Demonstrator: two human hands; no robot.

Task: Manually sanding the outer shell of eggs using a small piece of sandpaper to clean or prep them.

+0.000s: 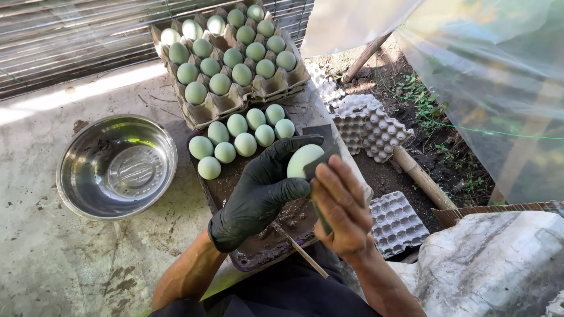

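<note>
Pale green oval egg (302,159): above a muddy dark tray (226,191), gripped in curled, black-gloved left hand (258,191). Bare right hand (341,208): fingers closed, pressing a dark grey flat sheet (320,149) against the egg.

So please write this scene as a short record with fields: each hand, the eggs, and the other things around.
left hand: black glove, holds a pale green egg
right hand: bare, presses a dark flat piece against that egg
loose eggs: ten on a muddy tray
cartons: grey egg carton full of green eggs
bowl: metal bowl on the concrete, at the left
spare trays: white egg trays on the soil, at the right
</note>
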